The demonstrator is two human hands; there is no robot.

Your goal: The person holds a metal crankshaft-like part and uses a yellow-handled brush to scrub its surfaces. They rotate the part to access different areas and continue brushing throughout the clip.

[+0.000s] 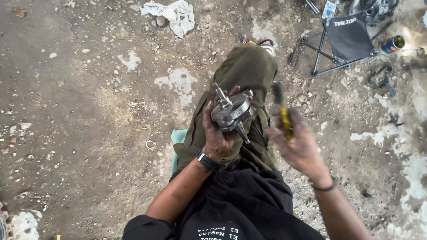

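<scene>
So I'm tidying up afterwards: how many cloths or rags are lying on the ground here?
2. A crumpled white rag lies on the dirt at the top, and a teal cloth shows beside the person's leg, partly hidden under it. Others may be out of view.

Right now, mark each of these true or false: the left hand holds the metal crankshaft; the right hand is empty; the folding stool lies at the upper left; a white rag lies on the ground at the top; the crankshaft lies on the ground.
1. The left hand holds the metal crankshaft: true.
2. The right hand is empty: false, it grips a yellow-handled tool, blurred.
3. The folding stool lies at the upper left: false, upper right.
4. A white rag lies on the ground at the top: true.
5. The crankshaft lies on the ground: false, it is held over the knee.
</scene>
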